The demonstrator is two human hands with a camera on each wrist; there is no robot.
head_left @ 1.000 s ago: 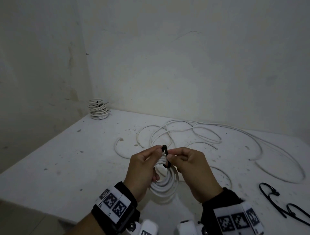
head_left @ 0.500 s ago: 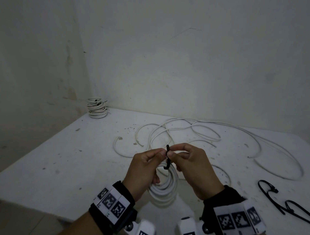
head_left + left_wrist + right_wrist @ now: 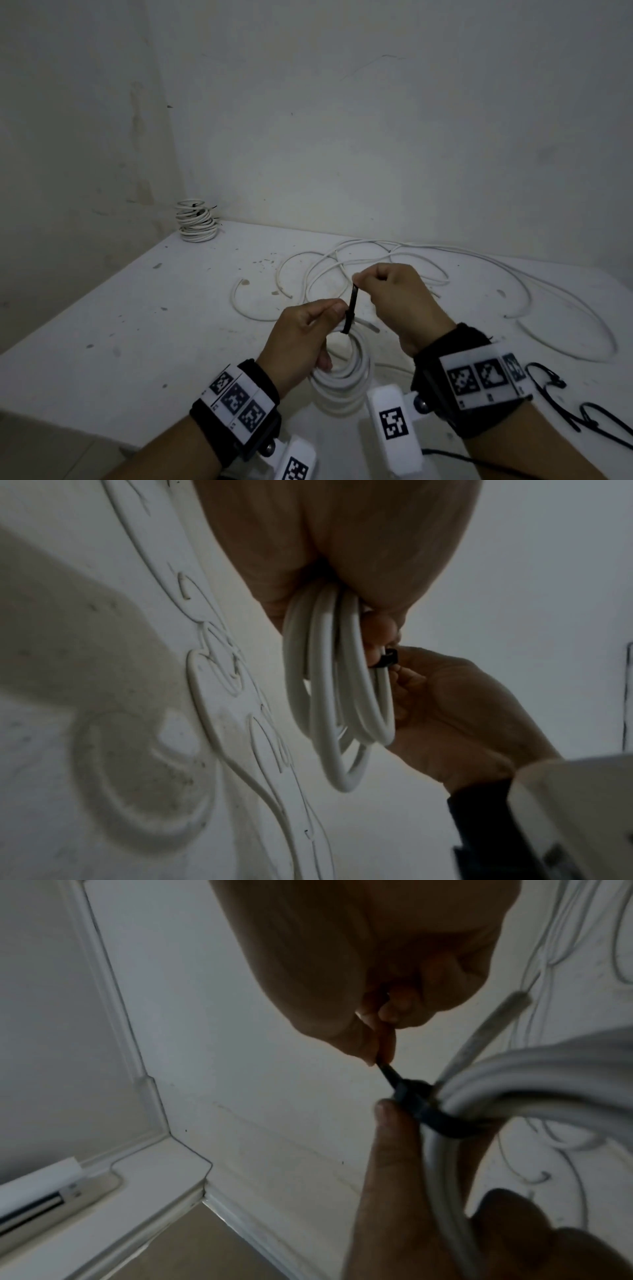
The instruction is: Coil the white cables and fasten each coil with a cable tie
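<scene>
One coil (image 3: 346, 377), one black tie (image 3: 351, 310) pinched by left hand (image 3: 301, 346), right hand (image 3: 397, 301)

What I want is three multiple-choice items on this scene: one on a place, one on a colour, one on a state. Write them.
1. Where does the stack of finished coils stand?
A) far left corner of the table
B) on the floor
C) on a chair

2. The cable tie is:
A) white
B) black
C) red

3. The held coil:
A) lies flat, untied
B) hangs from the left hand, tie looped round it
C) is unwound

Answers: 1 A, it sits where the walls meet; 2 B, a dark strap shows; 3 B, the right hand pinches the tie's tail above it.
</scene>
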